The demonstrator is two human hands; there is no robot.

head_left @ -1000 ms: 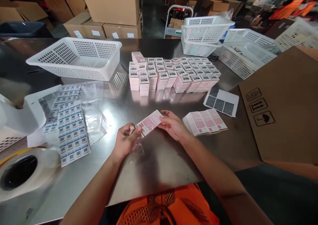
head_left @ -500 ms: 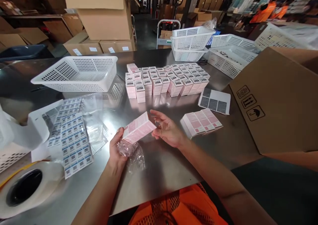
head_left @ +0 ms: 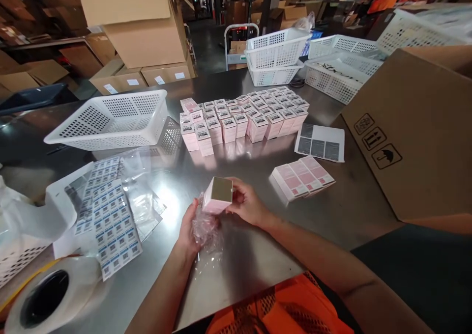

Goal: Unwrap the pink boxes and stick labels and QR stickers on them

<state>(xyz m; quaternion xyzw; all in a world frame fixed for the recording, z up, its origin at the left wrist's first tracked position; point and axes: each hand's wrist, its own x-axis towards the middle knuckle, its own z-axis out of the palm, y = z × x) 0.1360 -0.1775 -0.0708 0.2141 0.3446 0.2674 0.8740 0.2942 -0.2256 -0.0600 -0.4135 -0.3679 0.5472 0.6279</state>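
Pink carton (head_left: 217, 196) sitting above steel table (head_left: 250, 255), gold end face toward us, long axis pointing away. We're pinching it with right hand (head_left: 246, 206), fingers curled on its right side. Left hand (head_left: 192, 226), just below-left, closing on crinkled clear wrap (head_left: 205, 230).

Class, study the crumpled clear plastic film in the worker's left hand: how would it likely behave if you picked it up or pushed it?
The clear plastic film is bunched in wrinkles under the left hand, so it is probably floppy and very light. Its glossy sheen suggests it may be slippery. Pushed across the steel table, it would likely crumple rather than slide whole.
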